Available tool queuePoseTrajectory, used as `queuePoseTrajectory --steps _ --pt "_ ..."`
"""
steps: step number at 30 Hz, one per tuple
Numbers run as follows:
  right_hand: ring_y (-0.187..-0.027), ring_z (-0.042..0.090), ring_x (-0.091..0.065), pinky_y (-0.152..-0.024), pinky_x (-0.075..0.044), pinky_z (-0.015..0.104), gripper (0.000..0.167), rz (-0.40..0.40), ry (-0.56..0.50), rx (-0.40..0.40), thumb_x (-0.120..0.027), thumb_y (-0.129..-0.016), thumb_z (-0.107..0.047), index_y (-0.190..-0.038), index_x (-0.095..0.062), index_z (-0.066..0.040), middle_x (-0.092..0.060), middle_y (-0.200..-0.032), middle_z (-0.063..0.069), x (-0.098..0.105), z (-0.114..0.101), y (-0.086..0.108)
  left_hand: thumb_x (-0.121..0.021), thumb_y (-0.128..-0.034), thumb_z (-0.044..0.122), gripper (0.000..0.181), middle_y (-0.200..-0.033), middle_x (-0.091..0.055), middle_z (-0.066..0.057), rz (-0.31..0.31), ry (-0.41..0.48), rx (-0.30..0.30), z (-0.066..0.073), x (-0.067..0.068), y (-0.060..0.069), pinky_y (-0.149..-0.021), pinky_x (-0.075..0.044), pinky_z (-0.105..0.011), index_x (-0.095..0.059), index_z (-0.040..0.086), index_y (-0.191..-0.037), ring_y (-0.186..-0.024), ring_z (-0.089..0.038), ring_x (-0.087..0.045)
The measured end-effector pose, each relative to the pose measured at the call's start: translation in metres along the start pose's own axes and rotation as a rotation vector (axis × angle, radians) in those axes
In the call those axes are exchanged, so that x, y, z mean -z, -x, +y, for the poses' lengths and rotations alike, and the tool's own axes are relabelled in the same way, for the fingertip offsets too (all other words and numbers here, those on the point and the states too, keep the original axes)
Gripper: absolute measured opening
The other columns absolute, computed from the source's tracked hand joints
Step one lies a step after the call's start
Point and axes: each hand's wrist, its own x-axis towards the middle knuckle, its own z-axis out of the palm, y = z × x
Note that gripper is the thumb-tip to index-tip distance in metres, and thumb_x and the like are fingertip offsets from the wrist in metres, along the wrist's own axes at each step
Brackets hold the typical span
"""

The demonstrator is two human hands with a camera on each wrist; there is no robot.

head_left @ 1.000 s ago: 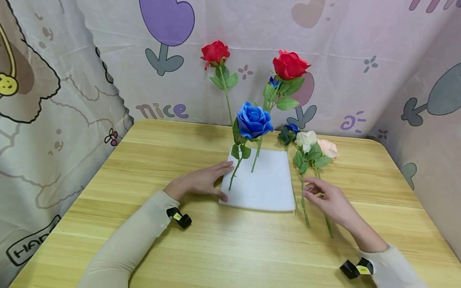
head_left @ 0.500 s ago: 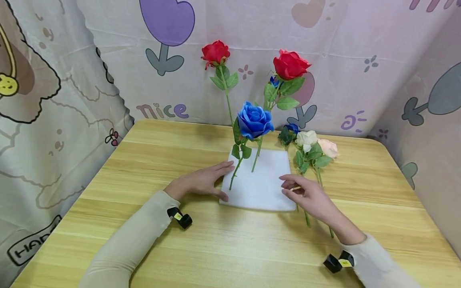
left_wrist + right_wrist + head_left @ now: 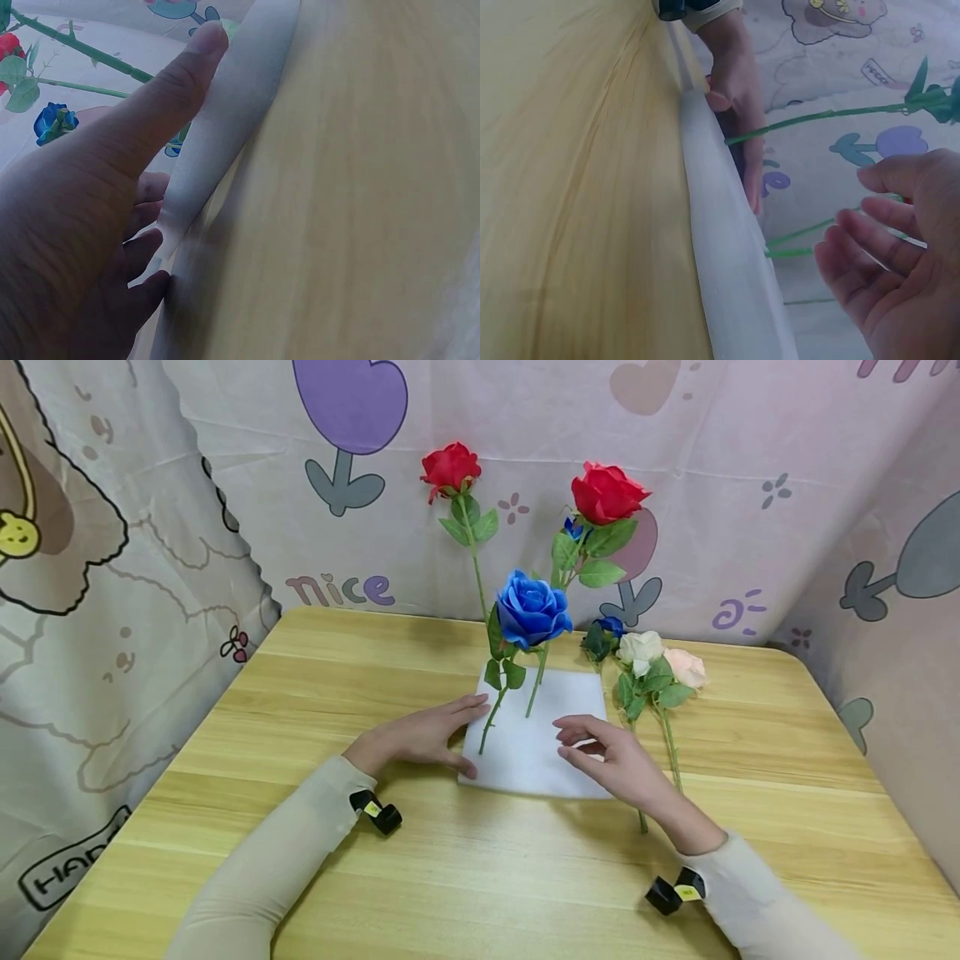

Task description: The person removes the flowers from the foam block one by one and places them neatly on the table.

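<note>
A white foam pad [image 3: 555,768] lies on the wooden table, with rose stems standing in it. My left hand [image 3: 420,739] rests at its left edge, thumb and fingers spread and fairly straight. Just beside those fingers rises a blue rose [image 3: 533,610]. Behind it stand a red rose [image 3: 450,468] on the left and another red rose [image 3: 609,493] on the right, with a small blue flower [image 3: 573,528] partly hidden. Above the pad's right half hovers my right hand [image 3: 618,760], fingers loosely bent, nothing between them; the right wrist view shows them apart from the stems.
To the pad's right lie a white rose [image 3: 640,648], a pale pink rose [image 3: 685,667] and a dark blue rose [image 3: 602,639]. My right forearm passes over some of their stems. A printed curtain [image 3: 480,410] hangs behind the table [image 3: 420,877].
My right hand has moved left, from over the lying rose stems to above the pad. The left hand and the standing roses have stayed in place.
</note>
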Motion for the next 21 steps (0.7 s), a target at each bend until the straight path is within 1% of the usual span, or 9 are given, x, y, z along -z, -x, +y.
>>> queuePoseTrajectory --steps 4,8,10,13,17,21 --pt "-0.100 0.026 -0.066 -0.088 -0.054 0.032 0.038 0.002 -0.069 0.020 -0.068 -0.093 -0.011 -0.129 -0.060 -0.003 -0.066 -0.114 0.018 -0.007 0.000 -0.005 -0.063 -0.0697 0.081 0.117 -0.164 -0.001 0.009 -0.004 0.003 0.003 0.000 0.000 -0.001 -0.116 -0.020 -0.033 -0.015 0.022 -0.158 -0.147 -0.012 -0.009" --pt "-0.101 0.031 -0.066 -0.090 -0.053 0.031 0.040 0.008 -0.117 0.011 -0.071 -0.091 -0.011 -0.129 -0.060 -0.002 -0.064 -0.115 0.020 -0.013 -0.002 -0.011 -0.063 -0.0695 0.080 0.116 -0.164 -0.001 0.010 -0.003 0.006 0.007 0.000 0.000 -0.002 -0.116 -0.020 -0.034 -0.017 0.022 -0.158 -0.147 -0.013 -0.011" --pt "-0.103 0.035 -0.064 -0.091 -0.053 0.033 0.041 0.005 -0.131 0.008 -0.071 -0.090 -0.009 -0.129 -0.059 -0.001 -0.063 -0.118 0.021 -0.016 -0.002 -0.015 -0.063 -0.0696 0.080 0.116 -0.164 -0.001 0.010 0.000 0.005 0.006 0.000 0.000 -0.002 -0.116 -0.021 -0.034 -0.017 0.022 -0.158 -0.147 -0.013 -0.011" --pt "-0.107 0.039 -0.062 -0.093 -0.052 0.041 0.042 -0.006 -0.143 0.005 -0.070 -0.090 -0.004 -0.130 -0.057 0.001 -0.061 -0.122 0.024 -0.022 -0.006 -0.020 -0.063 -0.0695 0.080 0.116 -0.164 -0.002 0.010 0.004 0.004 0.004 0.000 0.000 -0.002 -0.116 -0.021 -0.034 -0.017 0.021 -0.158 -0.147 -0.014 -0.012" --pt "-0.111 0.044 -0.059 -0.094 -0.049 0.050 0.041 -0.031 -0.161 0.013 -0.067 -0.091 0.000 -0.130 -0.056 0.005 -0.059 -0.124 0.027 -0.028 -0.023 -0.025 -0.063 -0.0689 0.081 0.117 -0.164 -0.003 0.010 0.006 0.011 0.003 0.000 0.000 -0.002 -0.116 -0.021 -0.035 -0.018 0.021 -0.158 -0.147 -0.014 -0.012" --pt "-0.111 0.045 -0.057 -0.093 -0.049 0.053 0.036 -0.050 -0.171 0.038 -0.066 -0.091 0.002 -0.126 -0.057 0.007 -0.059 -0.122 0.028 -0.032 -0.040 -0.030 -0.064 -0.0687 0.080 0.117 -0.164 -0.004 0.009 0.013 0.025 -0.007 0.000 0.000 -0.001 -0.116 -0.021 -0.036 -0.019 0.019 -0.158 -0.147 -0.015 -0.013"
